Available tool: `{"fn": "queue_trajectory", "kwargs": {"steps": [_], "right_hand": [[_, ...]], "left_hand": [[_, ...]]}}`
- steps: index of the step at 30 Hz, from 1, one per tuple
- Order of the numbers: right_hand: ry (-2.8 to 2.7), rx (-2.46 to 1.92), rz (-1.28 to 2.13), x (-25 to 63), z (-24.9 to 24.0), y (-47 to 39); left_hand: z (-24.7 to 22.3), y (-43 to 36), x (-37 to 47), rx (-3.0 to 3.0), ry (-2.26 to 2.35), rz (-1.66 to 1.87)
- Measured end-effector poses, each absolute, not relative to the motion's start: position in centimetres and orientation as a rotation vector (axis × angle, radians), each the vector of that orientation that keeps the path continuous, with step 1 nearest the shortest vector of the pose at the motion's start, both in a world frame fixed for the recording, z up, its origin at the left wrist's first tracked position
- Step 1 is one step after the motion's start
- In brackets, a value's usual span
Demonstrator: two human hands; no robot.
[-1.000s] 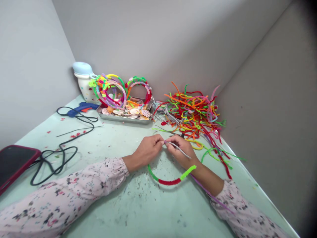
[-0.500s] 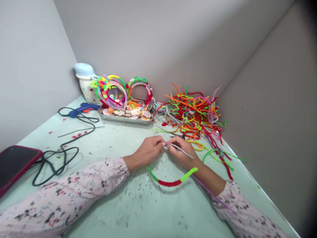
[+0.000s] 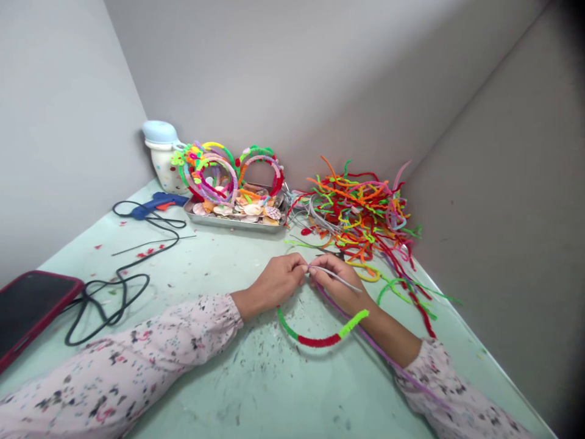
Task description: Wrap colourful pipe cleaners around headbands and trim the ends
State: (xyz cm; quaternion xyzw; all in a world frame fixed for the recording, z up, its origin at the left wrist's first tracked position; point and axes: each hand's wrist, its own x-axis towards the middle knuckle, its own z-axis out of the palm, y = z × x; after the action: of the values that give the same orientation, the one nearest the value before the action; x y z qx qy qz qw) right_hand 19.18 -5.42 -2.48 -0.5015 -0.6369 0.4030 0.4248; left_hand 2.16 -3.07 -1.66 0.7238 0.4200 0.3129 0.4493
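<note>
Lower centre: fuzzy green-red-lime curved band; its far end goes into left hand, pinched shut mid-frame. Right hand pinches thin purple pipe cleaner beside smooth grey wire. Likely best: steady tension, snug turns. Beyond, upper right: springy pipe-cleaner tangle; upper middle: metal tray, ridged shells.

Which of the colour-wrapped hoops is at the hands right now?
The green, red and lime hoop, curving below the left hand and right hand; the other hoops stand farther back, at the shell tray.
</note>
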Motion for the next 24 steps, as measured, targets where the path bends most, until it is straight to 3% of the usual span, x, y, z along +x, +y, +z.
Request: {"fn": "queue_trajectory", "kwargs": {"steps": [24], "right_hand": [[-1.735, -1.274, 0.839, 19.3, -2.5, -5.2]], "left_hand": [[-2.4, -2.0, 1.9, 1.607, 0.909, 0.633]]}}
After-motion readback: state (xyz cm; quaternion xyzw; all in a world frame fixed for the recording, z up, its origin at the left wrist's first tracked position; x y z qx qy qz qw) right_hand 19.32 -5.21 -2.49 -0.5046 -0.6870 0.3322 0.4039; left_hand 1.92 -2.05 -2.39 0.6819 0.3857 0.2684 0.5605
